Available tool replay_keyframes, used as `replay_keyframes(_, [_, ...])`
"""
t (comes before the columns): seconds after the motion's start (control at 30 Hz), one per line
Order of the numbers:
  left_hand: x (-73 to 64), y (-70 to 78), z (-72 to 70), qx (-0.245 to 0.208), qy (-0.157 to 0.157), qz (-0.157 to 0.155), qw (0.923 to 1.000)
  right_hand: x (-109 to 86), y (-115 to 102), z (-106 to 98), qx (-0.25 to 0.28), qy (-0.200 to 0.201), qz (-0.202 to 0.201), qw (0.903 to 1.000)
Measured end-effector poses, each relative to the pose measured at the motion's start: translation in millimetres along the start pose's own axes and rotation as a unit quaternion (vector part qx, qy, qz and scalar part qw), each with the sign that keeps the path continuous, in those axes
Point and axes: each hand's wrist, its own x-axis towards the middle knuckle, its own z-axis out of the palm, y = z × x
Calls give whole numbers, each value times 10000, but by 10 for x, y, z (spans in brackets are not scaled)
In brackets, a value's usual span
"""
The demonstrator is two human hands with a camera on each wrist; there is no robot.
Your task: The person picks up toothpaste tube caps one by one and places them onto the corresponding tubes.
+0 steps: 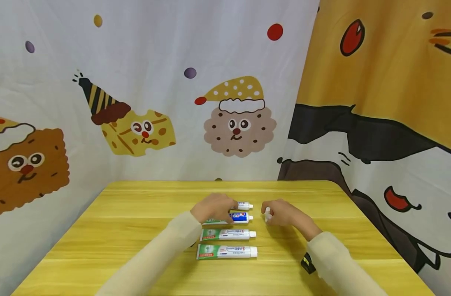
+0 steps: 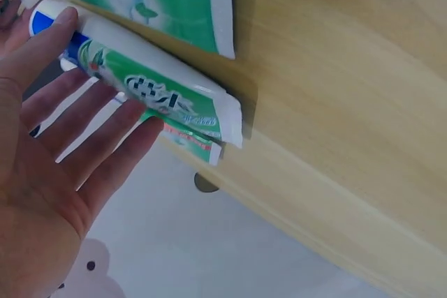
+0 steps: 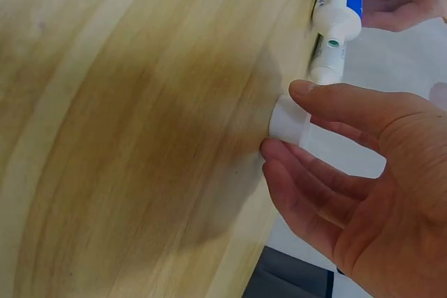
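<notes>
Head cam: left hand [image 1: 214, 207]'s gripping a blue, white and green plastic toothpaste tube [image 1: 241, 217], lower centre; right hand [image 1: 282, 212]'s pinching a small white plastic cap [image 1: 268, 211] just right of it. Left wrist: that tube's upper left. Right wrist: cap's right of centre.

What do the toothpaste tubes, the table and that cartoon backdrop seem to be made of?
Toothpaste tubes: probably plastic or laminate, smooth and slightly shiny, with printed walls flattened at one end. Table: wood or a wood-look surface, satin; the streaky grain alone doesn't settle which. Cartoon backdrop: likely printed cloth, matte, as soft folds show in it.
</notes>
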Motion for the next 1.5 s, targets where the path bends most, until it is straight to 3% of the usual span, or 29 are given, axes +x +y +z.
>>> replay_keyframes(0.23, [79, 31, 51, 119, -129, -132, 9998, 48, -16, 36, -290, 46, -209, 9994])
replay_keyframes(0.53, [90, 48, 89, 351, -29, 52, 9994, 22, -17, 55, -390, 105, -245, 9989])
replay_keyframes(0.83, [44, 63, 5, 390, 115, 176, 9990, -107, -76, -138, -144, 183, -213, 9995])
replay_keyframes(1.17, [-122, 54, -172, -184, 836, 336, 9958, -351, -164, -483, 192, 885, -552, 9944])
replay_keyframes(1.27, [-198, 80, -215, -305, 1042, 367, 9934, -449, -208, -522, 339, 1054, -588, 9921])
replay_keyframes(1.5, [-423, 189, -249, -1080, 1430, 402, 9830, -657, -348, -542, 816, 1474, -667, 9834])
